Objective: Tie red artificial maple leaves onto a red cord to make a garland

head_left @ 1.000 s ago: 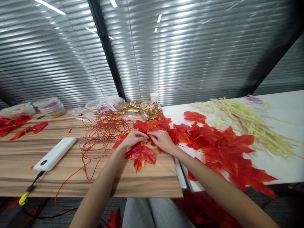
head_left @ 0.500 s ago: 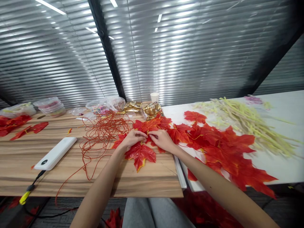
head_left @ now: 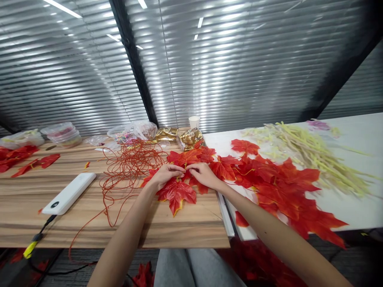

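Observation:
My left hand [head_left: 168,175] and my right hand [head_left: 203,174] meet fingertip to fingertip, each closed in a pinch. Between them is the thin yellow stem of a red artificial maple leaf [head_left: 176,195], which lies flat below my fingers, its tip towards me. Whether red cord is in the pinch too, my fingers hide. Just behind my hands lie more red maple leaves [head_left: 191,155]. To the left spreads a loose tangle of thin red cord [head_left: 131,159]. Right of my hands a long overlapping row of maple leaves [head_left: 269,179] stretches away, with yellow stems showing.
A white power bank [head_left: 70,194] with a black cable lies left on the wooden table [head_left: 185,235]. Gold packets [head_left: 190,139], a paper cup [head_left: 194,122] and plastic tubs [head_left: 62,133] line the back. Yellow strips [head_left: 317,155] cover part of the white table [head_left: 368,135].
My fingertips have shifted only very slightly at the stem, both hands still pinching. The view has moved a touch; the leaves and cord lie as before.

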Motion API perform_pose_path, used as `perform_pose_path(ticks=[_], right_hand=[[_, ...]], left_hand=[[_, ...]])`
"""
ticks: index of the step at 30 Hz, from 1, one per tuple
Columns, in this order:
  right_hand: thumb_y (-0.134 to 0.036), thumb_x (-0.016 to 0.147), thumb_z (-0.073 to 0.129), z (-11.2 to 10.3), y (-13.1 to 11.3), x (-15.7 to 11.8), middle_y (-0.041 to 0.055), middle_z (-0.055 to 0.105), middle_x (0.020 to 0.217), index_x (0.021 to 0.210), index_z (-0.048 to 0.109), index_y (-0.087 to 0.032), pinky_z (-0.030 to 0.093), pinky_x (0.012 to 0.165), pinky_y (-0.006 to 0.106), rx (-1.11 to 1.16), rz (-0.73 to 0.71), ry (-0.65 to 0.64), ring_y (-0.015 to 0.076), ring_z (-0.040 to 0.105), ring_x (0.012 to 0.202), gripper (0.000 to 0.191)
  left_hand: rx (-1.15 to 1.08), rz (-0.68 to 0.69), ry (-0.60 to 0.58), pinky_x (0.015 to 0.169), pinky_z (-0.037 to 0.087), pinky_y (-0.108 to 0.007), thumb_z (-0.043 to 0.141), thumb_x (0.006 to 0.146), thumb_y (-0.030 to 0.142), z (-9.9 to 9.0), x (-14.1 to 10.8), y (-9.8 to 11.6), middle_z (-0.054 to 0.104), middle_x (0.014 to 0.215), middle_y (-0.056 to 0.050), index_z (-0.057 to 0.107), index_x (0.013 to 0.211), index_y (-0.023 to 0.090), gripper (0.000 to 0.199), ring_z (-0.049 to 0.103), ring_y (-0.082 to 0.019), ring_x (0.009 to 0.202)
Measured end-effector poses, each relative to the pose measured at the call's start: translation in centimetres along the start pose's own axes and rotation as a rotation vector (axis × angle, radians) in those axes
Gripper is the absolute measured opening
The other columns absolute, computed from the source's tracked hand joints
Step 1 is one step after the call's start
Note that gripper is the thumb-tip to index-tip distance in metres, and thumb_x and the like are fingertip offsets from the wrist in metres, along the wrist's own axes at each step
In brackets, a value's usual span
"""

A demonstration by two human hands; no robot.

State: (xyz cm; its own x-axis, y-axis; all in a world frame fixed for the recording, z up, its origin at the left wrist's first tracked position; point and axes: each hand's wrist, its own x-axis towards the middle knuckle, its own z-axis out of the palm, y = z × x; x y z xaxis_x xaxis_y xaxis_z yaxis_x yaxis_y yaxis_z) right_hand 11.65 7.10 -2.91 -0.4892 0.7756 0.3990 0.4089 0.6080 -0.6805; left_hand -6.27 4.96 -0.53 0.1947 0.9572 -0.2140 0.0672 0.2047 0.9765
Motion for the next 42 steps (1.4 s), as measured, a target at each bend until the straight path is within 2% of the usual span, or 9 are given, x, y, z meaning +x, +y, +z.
perform_pose_path(ticks=[10, 18, 22, 42], right_hand=[[-0.016, 0.079, 0.046, 0.17, -0.05, 0.09, 0.0030, 0.069, 0.090, 0.096, 0.066, -0.020, 0.045, 0.074, 0.028, 0.016, 0.081, -0.021, 0.0161, 0.061, 0.079, 0.027], [-0.025, 0.081, 0.049, 0.22, -0.20, -0.02, 0.0027, 0.067, 0.076, 0.089, 0.065, -0.016, 0.042, 0.061, 0.023, 0.081, 0.033, -0.035, 0.0119, 0.057, 0.063, 0.020], [-0.029, 0.081, 0.050, 0.42, -0.01, -0.02, 0.0029, 0.066, 0.073, 0.084, 0.065, -0.016, 0.040, 0.061, 0.023, 0.070, 0.050, -0.014, 0.0120, 0.057, 0.062, 0.021], [-0.026, 0.077, 0.053, 0.68, 0.51, 0.16, 0.0023, 0.064, 0.065, 0.078, 0.066, -0.016, 0.037, 0.058, 0.023, 0.053, 0.115, 0.044, 0.0122, 0.054, 0.058, 0.016]], left_hand=[[0.086, 0.054, 0.019, 0.064, 0.044, -0.024, 0.072, 0.055, 0.020, -0.11, 0.17, -0.40, 0.068, 0.067, -0.005, 0.071, 0.075, 0.013, 0.021, 0.057, -0.012, 0.061], [0.087, 0.050, 0.047, 0.068, 0.045, -0.025, 0.071, 0.054, 0.016, 0.32, 0.06, -0.19, 0.067, 0.066, -0.003, 0.069, 0.071, 0.013, 0.017, 0.059, -0.012, 0.062], [0.070, 0.055, 0.033, 0.069, 0.046, -0.026, 0.071, 0.056, 0.015, 0.51, 0.14, -0.30, 0.068, 0.069, -0.005, 0.067, 0.073, 0.011, 0.019, 0.060, -0.013, 0.065], [0.111, 0.089, 0.009, 0.081, 0.047, -0.031, 0.076, 0.054, 0.021, 0.85, 0.29, -0.62, 0.066, 0.077, -0.005, 0.062, 0.079, 0.012, 0.029, 0.060, -0.013, 0.075]])
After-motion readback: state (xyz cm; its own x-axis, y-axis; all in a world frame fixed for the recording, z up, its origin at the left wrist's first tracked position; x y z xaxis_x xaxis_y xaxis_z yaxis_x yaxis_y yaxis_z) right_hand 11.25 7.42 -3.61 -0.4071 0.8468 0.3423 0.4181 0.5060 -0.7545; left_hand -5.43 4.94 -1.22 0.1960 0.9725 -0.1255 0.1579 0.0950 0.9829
